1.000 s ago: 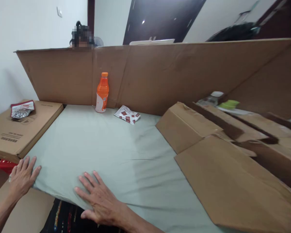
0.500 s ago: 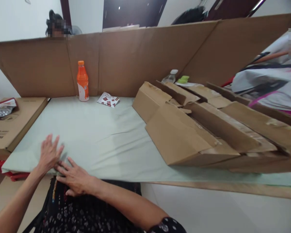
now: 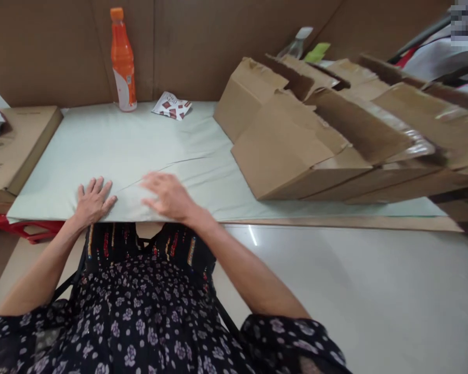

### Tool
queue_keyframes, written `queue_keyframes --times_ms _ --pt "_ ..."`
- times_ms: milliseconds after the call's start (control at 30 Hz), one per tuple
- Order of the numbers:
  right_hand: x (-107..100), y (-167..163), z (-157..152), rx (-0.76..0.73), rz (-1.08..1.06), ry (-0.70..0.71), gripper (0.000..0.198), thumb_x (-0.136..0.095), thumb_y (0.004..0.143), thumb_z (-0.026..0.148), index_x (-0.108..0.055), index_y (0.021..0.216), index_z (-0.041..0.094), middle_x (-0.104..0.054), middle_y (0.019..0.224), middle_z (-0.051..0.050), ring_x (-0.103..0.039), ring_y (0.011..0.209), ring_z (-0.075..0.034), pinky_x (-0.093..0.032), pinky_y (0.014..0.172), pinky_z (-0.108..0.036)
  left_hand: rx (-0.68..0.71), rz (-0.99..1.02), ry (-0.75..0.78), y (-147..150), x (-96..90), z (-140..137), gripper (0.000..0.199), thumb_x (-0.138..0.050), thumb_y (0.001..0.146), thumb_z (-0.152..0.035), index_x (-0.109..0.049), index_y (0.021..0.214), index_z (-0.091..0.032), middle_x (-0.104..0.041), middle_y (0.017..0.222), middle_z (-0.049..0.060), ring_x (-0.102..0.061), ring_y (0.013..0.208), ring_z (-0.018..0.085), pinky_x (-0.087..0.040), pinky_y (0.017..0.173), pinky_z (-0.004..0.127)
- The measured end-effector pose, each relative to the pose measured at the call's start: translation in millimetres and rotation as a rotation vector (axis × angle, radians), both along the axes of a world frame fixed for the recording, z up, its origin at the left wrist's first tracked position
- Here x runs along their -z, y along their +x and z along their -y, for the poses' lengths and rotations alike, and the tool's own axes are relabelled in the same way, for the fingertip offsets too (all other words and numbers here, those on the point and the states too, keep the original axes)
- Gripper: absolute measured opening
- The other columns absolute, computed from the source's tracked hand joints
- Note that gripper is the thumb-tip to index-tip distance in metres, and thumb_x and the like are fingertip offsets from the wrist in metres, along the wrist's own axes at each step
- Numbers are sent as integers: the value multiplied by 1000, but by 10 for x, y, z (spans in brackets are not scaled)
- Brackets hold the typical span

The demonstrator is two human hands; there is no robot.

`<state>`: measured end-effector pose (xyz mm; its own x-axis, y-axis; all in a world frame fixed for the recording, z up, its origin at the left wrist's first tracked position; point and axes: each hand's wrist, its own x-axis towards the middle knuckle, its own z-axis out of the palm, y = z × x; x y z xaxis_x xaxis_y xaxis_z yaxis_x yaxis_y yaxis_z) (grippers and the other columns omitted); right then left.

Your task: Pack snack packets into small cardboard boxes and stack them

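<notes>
My left hand (image 3: 93,201) lies palm down with fingers spread on the pale green cloth (image 3: 89,140) covering the table, close to its front edge. It holds nothing. To its right, my right hand (image 3: 167,196) is over the cloth, blurred by motion, with its fingers apart and nothing seen in them. Thin creases run across the cloth between and beyond the hands. Farther back stands an orange drink bottle (image 3: 123,65) with an orange cap, upright against the cardboard wall. A small white packet with dark red squares (image 3: 171,106) lies flat to the right of the bottle.
Several open cardboard boxes (image 3: 292,145) fill the table's right side. Behind them are a clear bottle with a white cap (image 3: 296,44) and a lime-green item (image 3: 317,52). A flat carton (image 3: 27,140) stands at left, above a red stool (image 3: 39,228). A cardboard wall (image 3: 203,52) closes the back.
The view has tipped downward. My right hand has moved right, away from my left hand, and onto the cloth. My left hand now rests flat near the front edge.
</notes>
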<state>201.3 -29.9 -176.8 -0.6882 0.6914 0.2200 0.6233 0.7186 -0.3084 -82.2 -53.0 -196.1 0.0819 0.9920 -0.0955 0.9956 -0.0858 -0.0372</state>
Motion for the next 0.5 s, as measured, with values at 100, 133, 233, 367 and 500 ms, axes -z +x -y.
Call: queue_keyframes --times_ms 100,133,233,367,500 --pt "240 427 -365 373 100 -48 60 -47 105 49 -50 155 15 -40 167 -19 -33 153 -37 -29 119 -55 -16 0 2 8 -11 62 63 -30 107 -53 -33 162 -23 -24 174 15 -17 161 39 -14 124 67" --pt "340 523 -418 438 127 -57 61 -44 105 50 -50 155 15 -39 167 -20 -33 153 -38 -30 119 -55 -17 -1 5 13 -17 68 62 -31 107 -52 -34 162 -23 -25 174 16 -17 161 39 -15 124 67" --pt "581 654 -423 486 156 -53 60 -37 107 50 -49 155 16 -39 166 -20 -32 154 -37 -28 120 -55 -14 -5 14 25 -33 54 62 -30 107 -53 -35 161 -23 -25 174 15 -18 161 39 -15 124 66" --pt "670 650 -358 479 163 -53 62 -34 108 52 -46 157 17 -37 168 -19 -30 155 -36 -24 122 -56 -15 -7 14 38 -43 29 63 -28 107 -53 -34 161 -23 -25 174 14 -18 160 38 -15 124 65" --pt "642 647 -355 481 140 -59 61 -34 108 52 -46 157 18 -36 169 -19 -29 156 -36 -23 123 -56 -34 -9 39 56 -31 50 62 -29 107 -51 -35 161 -22 -25 174 15 -19 160 38 -16 124 66"
